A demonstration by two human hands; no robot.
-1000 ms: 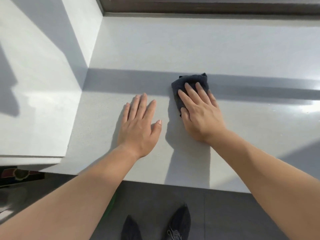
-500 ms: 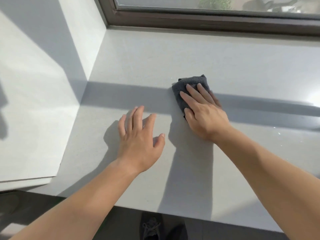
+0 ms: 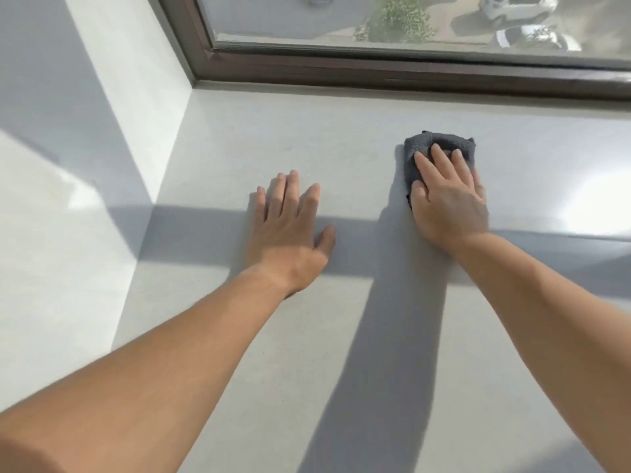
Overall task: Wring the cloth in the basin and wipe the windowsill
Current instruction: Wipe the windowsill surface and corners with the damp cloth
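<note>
A folded dark grey cloth (image 3: 418,145) lies on the pale grey windowsill (image 3: 307,138), right of centre and a short way from the window frame. My right hand (image 3: 447,196) presses flat on top of it, fingers stretched over the cloth, so only its far and left edges show. My left hand (image 3: 290,227) rests flat on the bare sill to the left of the cloth, fingers apart, holding nothing. No basin is in view.
A dark brown window frame (image 3: 375,70) runs along the back of the sill. The white side wall (image 3: 112,107) closes the sill on the left. A band of shadow crosses the sill under both hands, and sunlight glares at the right edge.
Both hands have slid further across the sill toward the window, the right one pushing the cloth along. The view has tilted up, so the window glass shows and the floor and shoes have dropped out.
</note>
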